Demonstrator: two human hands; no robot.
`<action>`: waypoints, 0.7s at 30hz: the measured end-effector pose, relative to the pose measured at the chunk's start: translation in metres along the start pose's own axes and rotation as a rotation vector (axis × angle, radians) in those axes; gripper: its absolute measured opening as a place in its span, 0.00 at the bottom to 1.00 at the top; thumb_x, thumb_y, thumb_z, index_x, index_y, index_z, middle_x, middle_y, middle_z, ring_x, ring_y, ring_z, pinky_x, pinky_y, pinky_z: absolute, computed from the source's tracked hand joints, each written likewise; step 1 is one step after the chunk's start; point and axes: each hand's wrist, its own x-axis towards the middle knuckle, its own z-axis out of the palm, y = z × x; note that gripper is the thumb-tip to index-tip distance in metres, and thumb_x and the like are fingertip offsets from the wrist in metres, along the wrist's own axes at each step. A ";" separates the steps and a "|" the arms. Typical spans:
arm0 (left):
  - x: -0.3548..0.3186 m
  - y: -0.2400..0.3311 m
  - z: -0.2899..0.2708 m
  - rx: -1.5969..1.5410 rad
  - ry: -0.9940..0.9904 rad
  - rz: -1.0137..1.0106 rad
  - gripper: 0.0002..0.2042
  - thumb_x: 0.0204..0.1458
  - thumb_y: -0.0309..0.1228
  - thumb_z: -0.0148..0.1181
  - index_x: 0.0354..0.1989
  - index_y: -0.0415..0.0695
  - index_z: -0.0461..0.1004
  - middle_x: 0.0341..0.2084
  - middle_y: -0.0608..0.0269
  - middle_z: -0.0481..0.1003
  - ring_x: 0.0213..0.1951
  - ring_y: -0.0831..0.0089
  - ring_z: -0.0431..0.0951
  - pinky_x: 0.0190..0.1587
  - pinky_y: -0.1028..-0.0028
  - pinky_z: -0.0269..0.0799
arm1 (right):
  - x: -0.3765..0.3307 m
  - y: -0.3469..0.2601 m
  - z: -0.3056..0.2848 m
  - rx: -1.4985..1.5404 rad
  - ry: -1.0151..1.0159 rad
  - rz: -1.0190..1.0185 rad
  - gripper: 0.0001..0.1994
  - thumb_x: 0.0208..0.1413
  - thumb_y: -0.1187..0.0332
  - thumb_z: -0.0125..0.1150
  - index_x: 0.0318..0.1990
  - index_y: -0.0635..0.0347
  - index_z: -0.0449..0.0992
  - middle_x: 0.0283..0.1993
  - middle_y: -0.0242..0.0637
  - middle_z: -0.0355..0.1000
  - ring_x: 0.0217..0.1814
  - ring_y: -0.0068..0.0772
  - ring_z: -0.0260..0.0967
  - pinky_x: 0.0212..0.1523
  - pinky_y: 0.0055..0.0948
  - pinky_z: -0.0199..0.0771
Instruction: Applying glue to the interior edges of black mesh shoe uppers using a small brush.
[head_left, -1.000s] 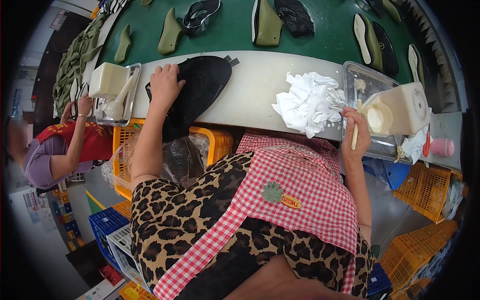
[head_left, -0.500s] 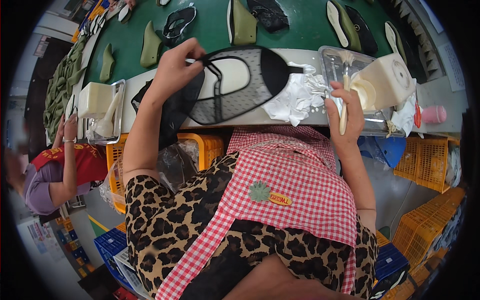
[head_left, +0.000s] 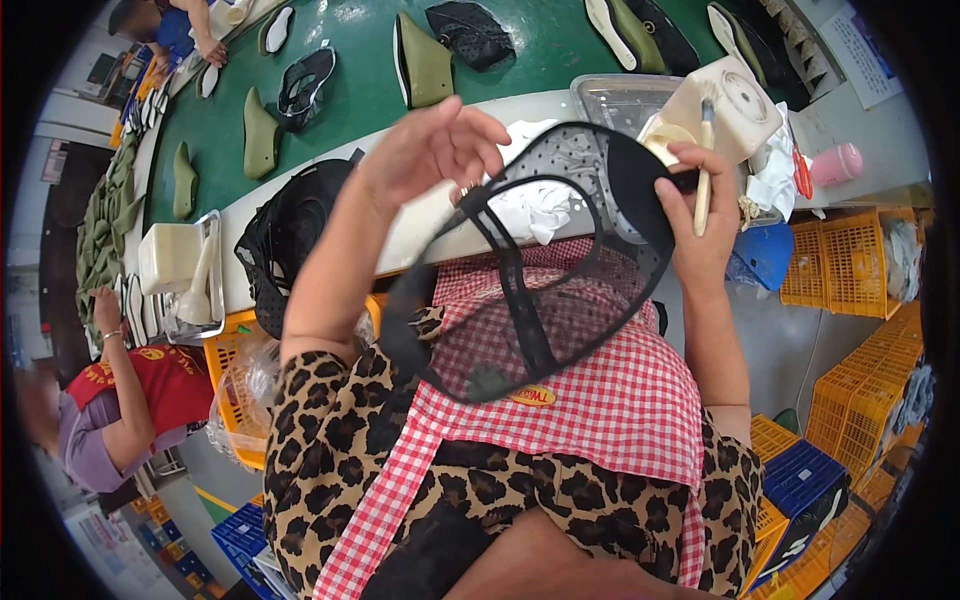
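Note:
A black mesh shoe upper [head_left: 512, 270] with a dotted pattern, a strap and a solid black toe hangs in front of my apron. My right hand [head_left: 703, 195] pinches it at the toe end, with a pale-handled brush [head_left: 704, 175] also held in its fingers, bristles up. Above the strap's small buckle, my left hand [head_left: 430, 150] has its fingers apart and loosely bent; a fingertip is close to the buckle, and whether it touches is unclear. More black uppers [head_left: 290, 225] lie on the bench left of my left forearm.
White crumpled cloth [head_left: 530, 205] lies on the white bench edge behind the upper. A clear tray [head_left: 600, 90] and a white container [head_left: 735, 105] stand at right. Green shoe lasts [head_left: 425, 65] rest on the green surface. A co-worker [head_left: 120, 400] is at left; yellow crates [head_left: 835, 260] stand right.
The upper has come off the bench toward my body, turned, its toe now in my right hand beside the brush. My left hand has opened from its pinch and moved right.

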 end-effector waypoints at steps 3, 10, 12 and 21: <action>-0.003 -0.076 0.012 0.065 0.163 -0.012 0.25 0.59 0.34 0.60 0.63 0.38 0.66 0.43 0.52 0.78 0.39 0.74 0.79 0.39 0.77 0.75 | -0.020 0.009 0.004 0.108 -0.007 0.091 0.17 0.52 0.80 0.65 0.49 0.58 0.72 0.48 0.32 0.72 0.44 0.22 0.71 0.40 0.20 0.70; 0.023 -0.117 0.048 0.042 -0.181 0.098 0.39 0.56 0.31 0.65 0.73 0.40 0.48 0.57 0.47 0.70 0.47 0.62 0.78 0.50 0.67 0.77 | -0.043 0.026 0.017 0.064 -0.041 0.142 0.17 0.52 0.79 0.66 0.48 0.58 0.72 0.43 0.33 0.70 0.43 0.25 0.71 0.44 0.25 0.72; 0.029 -0.111 0.054 -0.018 0.060 -0.079 0.29 0.60 0.32 0.61 0.67 0.39 0.60 0.52 0.50 0.74 0.45 0.68 0.79 0.46 0.68 0.78 | -0.043 0.026 0.020 0.030 -0.042 0.107 0.15 0.52 0.79 0.66 0.47 0.59 0.72 0.42 0.34 0.70 0.42 0.26 0.71 0.44 0.26 0.72; 0.032 -0.108 0.048 -0.217 0.140 -0.449 0.15 0.64 0.31 0.54 0.57 0.40 0.71 0.47 0.57 0.79 0.44 0.68 0.82 0.49 0.68 0.78 | -0.009 0.069 -0.032 0.032 0.063 0.277 0.12 0.62 0.69 0.61 0.50 0.62 0.80 0.41 0.33 0.78 0.44 0.20 0.72 0.47 0.22 0.72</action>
